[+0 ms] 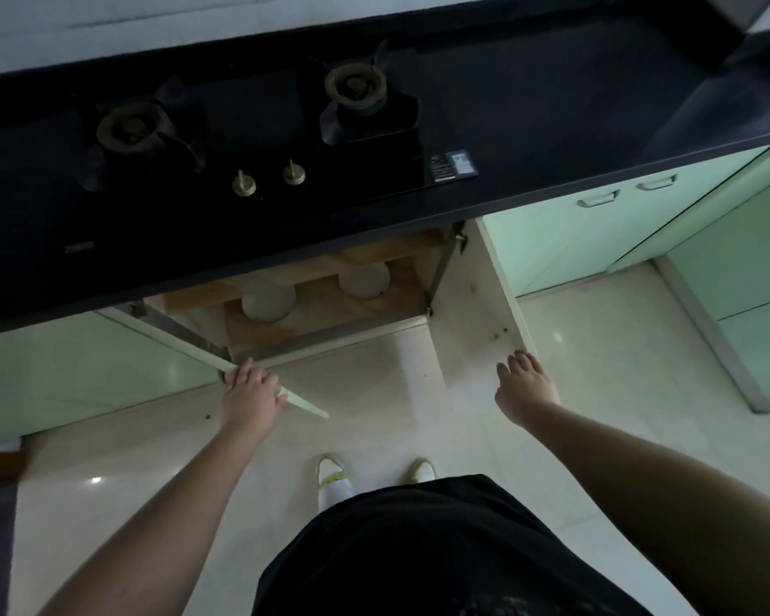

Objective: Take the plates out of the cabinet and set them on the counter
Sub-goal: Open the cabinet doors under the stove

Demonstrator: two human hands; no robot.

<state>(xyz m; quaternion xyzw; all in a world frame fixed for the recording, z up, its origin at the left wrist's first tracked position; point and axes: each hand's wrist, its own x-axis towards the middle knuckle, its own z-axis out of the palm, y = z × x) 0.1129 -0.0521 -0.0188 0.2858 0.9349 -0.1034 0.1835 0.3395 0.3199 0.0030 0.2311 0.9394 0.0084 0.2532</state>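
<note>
both cabinet doors (476,300) swung wide: left hand (251,391) gripping left door edge, right hand (527,384) spread flat on rt door; plates (268,301) still inside, none on counter (552,126) yet.

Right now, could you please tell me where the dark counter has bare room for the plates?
The dark stone counter lies bare right of the black gas hob, up to the corner. Its left part is crowded with two burners and brass knobs. Both white round plate stacks remain in the open cabinet.

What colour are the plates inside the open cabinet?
White, plain, as far as the dim head view shows: one stack at left, another at right.
</note>
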